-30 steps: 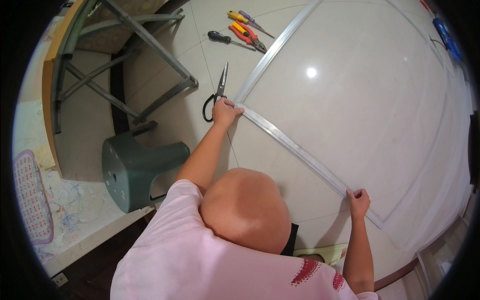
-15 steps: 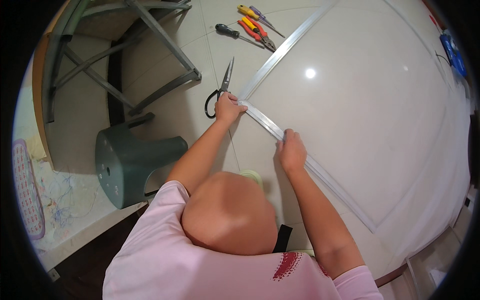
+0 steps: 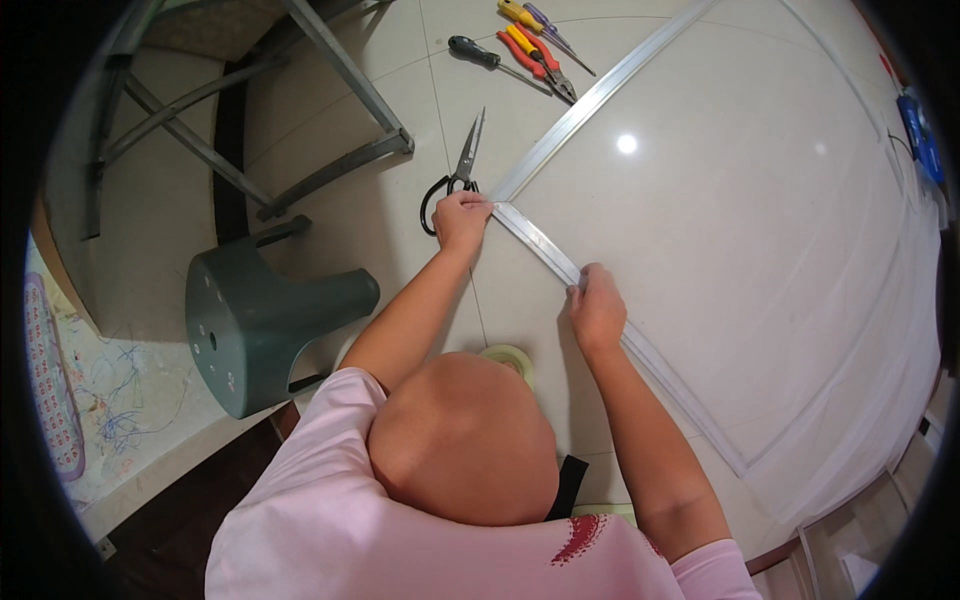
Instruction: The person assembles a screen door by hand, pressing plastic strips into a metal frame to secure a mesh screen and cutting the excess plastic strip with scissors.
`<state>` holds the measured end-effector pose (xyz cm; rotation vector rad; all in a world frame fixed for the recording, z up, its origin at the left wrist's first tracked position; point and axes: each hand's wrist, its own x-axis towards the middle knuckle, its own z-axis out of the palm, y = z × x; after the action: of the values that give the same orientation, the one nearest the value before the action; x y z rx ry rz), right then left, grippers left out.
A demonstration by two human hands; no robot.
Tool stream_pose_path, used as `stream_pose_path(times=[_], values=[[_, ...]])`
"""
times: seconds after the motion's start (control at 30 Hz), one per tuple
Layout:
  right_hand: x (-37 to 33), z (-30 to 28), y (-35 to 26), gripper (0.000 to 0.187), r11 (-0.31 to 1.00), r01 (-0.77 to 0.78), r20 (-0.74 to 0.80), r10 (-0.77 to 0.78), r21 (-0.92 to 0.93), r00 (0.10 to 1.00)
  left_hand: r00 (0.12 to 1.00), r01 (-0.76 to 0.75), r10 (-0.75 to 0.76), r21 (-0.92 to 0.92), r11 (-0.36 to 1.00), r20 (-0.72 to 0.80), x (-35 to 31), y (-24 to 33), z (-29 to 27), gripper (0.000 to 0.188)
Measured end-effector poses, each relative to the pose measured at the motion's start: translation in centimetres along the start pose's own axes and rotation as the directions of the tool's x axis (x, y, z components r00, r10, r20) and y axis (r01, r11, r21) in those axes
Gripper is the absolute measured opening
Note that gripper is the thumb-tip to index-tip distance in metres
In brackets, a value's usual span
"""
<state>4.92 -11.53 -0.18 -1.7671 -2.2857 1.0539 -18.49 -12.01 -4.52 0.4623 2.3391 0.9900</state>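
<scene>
A yellow-handled tool point(image 3: 517, 12), a purple-handled screwdriver point(image 3: 541, 20), a dark-handled screwdriver point(image 3: 474, 52) and red-and-yellow pliers point(image 3: 545, 68) lie grouped toward the far edge of the visible tiled floor point(image 3: 412, 97). Crossed gray metal legs point(image 3: 340, 65) and a dark green stool point(image 3: 235, 325) stand toward its left edge, near a purple-rimmed chart point(image 3: 52, 385) on a pale, scribbled surface point(image 3: 150, 440).

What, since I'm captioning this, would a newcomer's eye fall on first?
Probably the large silvery metal frame across the upper right, with the left hand at its corner and the right hand on its near bar. Next might come the black-handled scissors beside the left hand and the green stool at left.
</scene>
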Motion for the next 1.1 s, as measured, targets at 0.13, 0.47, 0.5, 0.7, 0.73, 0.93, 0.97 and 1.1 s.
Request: stream_pose_path(times=[0.13,0.47,0.5,0.7,0.73,0.93,0.97,1.1], values=[[-0.2,0.2,-0.4,0.026,1.000,0.027,0.002,-0.027,0.013,1.000,0.999,-0.031,0.031,-0.001,1.000,-0.026,0.4,-0.9,-0.9,0.011],[-0.2,0.2,0.3,0.024,0.994,0.073,0.014,-0.075,0.085,0.997,0.993,-0.079,0.086,0.090,0.993,-0.081,0.4,-1.5,-1.0,0.010],[-0.3,0.1,0.4,0.024,0.994,0.074,0.013,-0.075,0.086,0.997,0.993,-0.085,0.090,0.069,0.994,-0.072,0.4,-1.4,-1.0,0.011],[-0.7,0.2,1.1,0.030,0.987,0.109,0.020,-0.112,0.117,0.994,0.990,-0.141,0.142,0.271,0.952,0.016,0.1,0.3,-1.6,0.016],[-0.9,0.2,1.3,0.031,0.984,0.127,0.000,-0.128,0.121,0.992,0.990,-0.142,0.142,0.269,0.953,0.018,0.1,0.6,-1.7,0.016],[-1.6,0.4,1.6,0.038,0.977,0.190,-0.057,-0.185,0.097,0.981,0.980,-0.196,0.190,0.347,0.917,0.050,0.4,0.7,-2.3,0.019],[-1.7,0.3,1.7,0.042,0.972,0.225,-0.050,-0.222,0.066,0.974,0.987,-0.159,0.151,0.323,0.933,0.049,0.5,0.5,-2.3,0.019],[-2.8,-0.3,1.5,0.052,0.947,0.310,-0.049,-0.315,-0.088,0.948,0.997,-0.081,0.072,0.325,0.942,0.040,0.6,0.7,-1.9,0.018]])
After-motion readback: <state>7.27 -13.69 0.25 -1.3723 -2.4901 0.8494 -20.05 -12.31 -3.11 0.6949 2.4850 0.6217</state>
